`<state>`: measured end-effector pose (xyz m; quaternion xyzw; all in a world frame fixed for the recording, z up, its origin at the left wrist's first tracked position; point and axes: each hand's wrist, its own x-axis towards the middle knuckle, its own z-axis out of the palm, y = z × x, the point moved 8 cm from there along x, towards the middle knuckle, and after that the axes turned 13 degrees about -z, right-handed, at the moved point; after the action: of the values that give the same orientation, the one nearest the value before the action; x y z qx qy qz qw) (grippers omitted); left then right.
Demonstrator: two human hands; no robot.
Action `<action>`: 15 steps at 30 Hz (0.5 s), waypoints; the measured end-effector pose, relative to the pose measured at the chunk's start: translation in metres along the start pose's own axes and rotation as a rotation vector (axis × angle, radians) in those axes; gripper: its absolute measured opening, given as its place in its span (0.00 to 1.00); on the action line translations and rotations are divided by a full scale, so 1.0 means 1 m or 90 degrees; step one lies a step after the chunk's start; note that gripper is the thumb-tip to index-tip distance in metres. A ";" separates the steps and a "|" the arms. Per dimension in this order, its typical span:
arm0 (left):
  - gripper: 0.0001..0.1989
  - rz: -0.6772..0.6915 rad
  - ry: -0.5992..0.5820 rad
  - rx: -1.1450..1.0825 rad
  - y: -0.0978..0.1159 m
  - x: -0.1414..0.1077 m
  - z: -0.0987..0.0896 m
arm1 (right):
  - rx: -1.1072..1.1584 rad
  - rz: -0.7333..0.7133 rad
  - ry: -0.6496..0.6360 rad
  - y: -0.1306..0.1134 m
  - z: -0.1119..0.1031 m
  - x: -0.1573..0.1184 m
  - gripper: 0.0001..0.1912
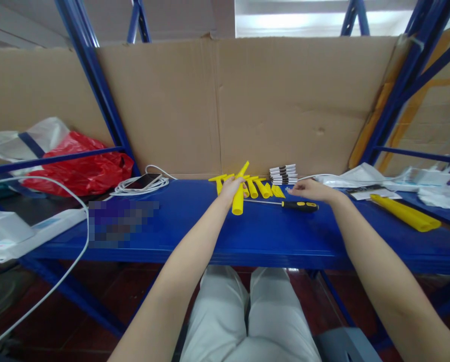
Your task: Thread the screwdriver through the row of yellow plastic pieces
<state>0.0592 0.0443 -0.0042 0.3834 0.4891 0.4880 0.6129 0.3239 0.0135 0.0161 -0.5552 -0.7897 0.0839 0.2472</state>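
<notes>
My left hand [234,188] is closed around a yellow T-shaped plastic piece [238,205], its round open end pointing toward me. Behind and beside it, several similar yellow pieces [263,189] lie in a row near the cardboard. My right hand [301,190] rests over the blue table with its fingers pressed together by some tiny clear bits [287,189]; whether it pinches one is too small to tell. A screwdriver [300,206] with a black and yellow handle lies just in front of that hand. White sticks with dark bands [283,174] are stacked behind the yellow pieces.
On the blue table [262,241], a coiled white cable [142,185], a power strip [40,234] and a red bag [85,161] are at the left. A long yellow part [406,213] and white plastic packaging [364,176] lie right. Cardboard [164,105] stands behind.
</notes>
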 end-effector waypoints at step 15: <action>0.05 -0.160 -0.166 -0.002 -0.014 -0.003 0.010 | -0.085 -0.055 -0.158 0.002 0.023 -0.005 0.15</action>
<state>0.0715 0.0378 -0.0146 0.3783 0.4490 0.3543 0.7279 0.3161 0.0129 -0.0062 -0.5211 -0.8412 0.0888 0.1137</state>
